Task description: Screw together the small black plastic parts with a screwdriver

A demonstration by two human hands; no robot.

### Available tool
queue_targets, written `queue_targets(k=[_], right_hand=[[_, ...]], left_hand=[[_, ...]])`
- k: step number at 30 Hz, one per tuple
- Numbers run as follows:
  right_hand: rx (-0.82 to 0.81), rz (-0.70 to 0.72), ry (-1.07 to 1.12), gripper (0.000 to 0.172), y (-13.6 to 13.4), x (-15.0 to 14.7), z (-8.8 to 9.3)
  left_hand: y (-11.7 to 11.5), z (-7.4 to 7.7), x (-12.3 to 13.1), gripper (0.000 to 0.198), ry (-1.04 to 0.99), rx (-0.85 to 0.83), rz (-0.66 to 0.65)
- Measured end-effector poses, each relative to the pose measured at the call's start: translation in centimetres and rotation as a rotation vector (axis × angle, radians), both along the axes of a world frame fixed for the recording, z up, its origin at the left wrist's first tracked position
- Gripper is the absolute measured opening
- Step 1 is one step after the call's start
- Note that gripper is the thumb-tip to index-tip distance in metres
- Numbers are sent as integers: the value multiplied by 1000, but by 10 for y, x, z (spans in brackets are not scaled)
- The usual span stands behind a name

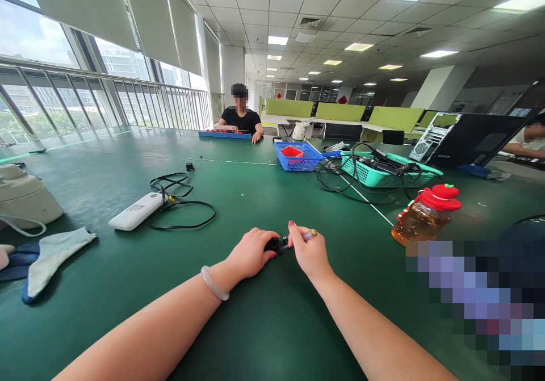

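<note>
On the green table (247, 199), my left hand (251, 252) is closed round a small black object (273, 245) and holds it against the surface. Its exact kind is partly hidden by my fingers. My right hand (310, 249) pinches a slim pale pen-like tool (306, 235) with a brownish-gold end. The tool's other end points left and meets a dark and silvery part beside the black object. Both hands are close together, fingertips nearly touching. A pale bangle (215, 284) circles my left wrist.
Left lie a white power bank (138, 210) with a black cable (200, 203) and a glove (57, 256). Ahead stand a blue basket (298, 162) and a green basket (370, 176) of cables. A red-lidded bottle (419, 222) is right. A person (240, 117) sits opposite.
</note>
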State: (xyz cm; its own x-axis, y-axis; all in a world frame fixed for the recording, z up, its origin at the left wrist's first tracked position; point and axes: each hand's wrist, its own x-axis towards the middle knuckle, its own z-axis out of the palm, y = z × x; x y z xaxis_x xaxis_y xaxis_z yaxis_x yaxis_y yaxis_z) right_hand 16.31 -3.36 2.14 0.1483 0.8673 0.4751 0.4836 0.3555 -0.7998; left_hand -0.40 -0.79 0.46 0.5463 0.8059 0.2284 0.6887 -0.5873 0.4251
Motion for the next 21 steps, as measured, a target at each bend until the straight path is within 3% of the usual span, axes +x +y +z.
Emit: queue_targets(k=[6,10,14,21], right_hand=[[18,58,-159,55,-4,-2,5],[132,118,-308,54,-8,-4,7],[212,187,-293,51,-12,-5,6],[112,274,-359,49,-8,-7,1]], left_hand=[[-2,2,0,38,-3,-10,7],[-1,-1,1,34,3,10,4],[1,-1,0,31,-11,-3,-21],[3,2,-1,27,-42,-24,-91]])
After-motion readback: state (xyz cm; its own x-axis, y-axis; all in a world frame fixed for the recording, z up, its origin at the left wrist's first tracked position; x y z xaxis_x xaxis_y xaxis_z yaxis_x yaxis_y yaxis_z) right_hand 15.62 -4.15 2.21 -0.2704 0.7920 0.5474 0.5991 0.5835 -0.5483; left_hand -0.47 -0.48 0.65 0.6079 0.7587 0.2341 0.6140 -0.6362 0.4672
